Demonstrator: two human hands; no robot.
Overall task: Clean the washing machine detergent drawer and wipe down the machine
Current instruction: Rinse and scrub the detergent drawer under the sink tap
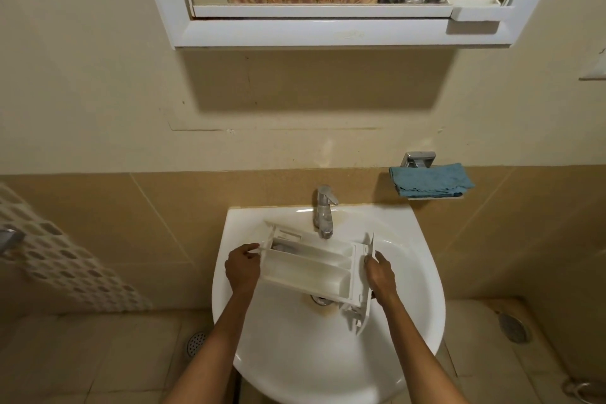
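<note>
Clearly gripped at both ends by left hand point(242, 267) and right hand point(380, 275), the detergent drawer point(311, 267) could slip once wet and knock the tap point(324, 211).

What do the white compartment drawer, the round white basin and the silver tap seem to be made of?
The white compartment drawer looks like moulded plastic, matt: thin walls, sharp dividers. The round white basin looks like glazed ceramic: thick rounded rim, glossy highlights. The silver tap seems chromed metal: mirror-like shine, though plated plastic is possible.
</note>
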